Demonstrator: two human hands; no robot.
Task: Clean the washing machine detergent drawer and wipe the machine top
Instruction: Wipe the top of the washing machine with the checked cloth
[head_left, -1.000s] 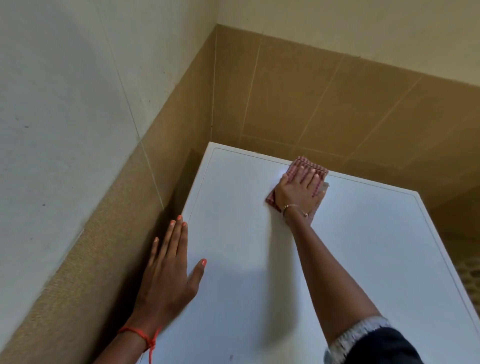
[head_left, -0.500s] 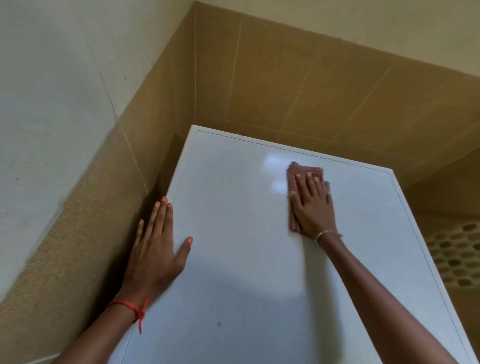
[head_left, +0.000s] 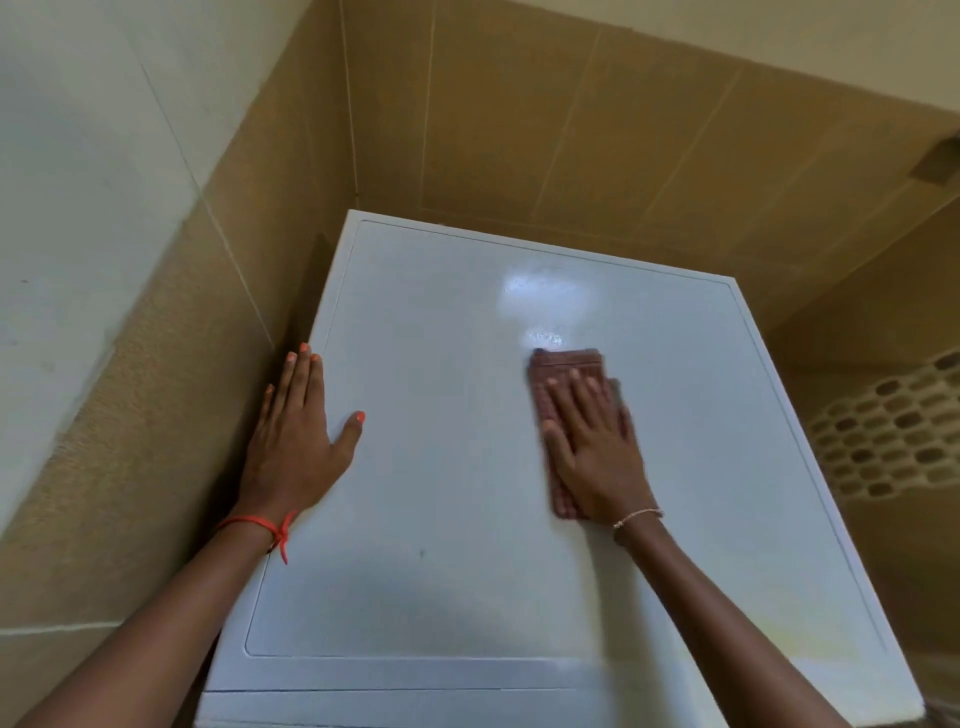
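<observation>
over on the left we've got the tiled wall (head_left: 130, 364), pale up top and tan lower down, meeting a second tan wall at the back corner. the white machine top (head_left: 441, 493) sits tucked into that corner, just beside the left wall. next comes the left hand (head_left: 291, 436), one of the two hands we count. it's lying flat along the top's left edge, fingers straight and close together, thumb splayed out to the right, holding nothing. orange polish on the nails, and one red thread bracelet (head_left: 260, 522) tied at that wrist.

moving right across the lid, we spot one tiny dark speck (head_left: 422, 553) nearer the front. further right and toward the back there's one shiny wet-looking patch (head_left: 550, 296). just in front of it is the one cloth (head_left: 566, 364) we can see, reddish checked, folded into a rectangle, lying flat on the top right of centre. the right hand (head_left: 592, 447) is pressed flat on it, fingers straight and slightly spread. it covers most of the cloth, so only the far end and a strip down the left side peek out. bit blurry there tbh. one thin beaded bracelet (head_left: 636, 516) on that wrist.

past the machine's right edge, down low, we see a pale surface with honeycomb-shaped holes (head_left: 893, 431). we can't tell what it is.
</observation>
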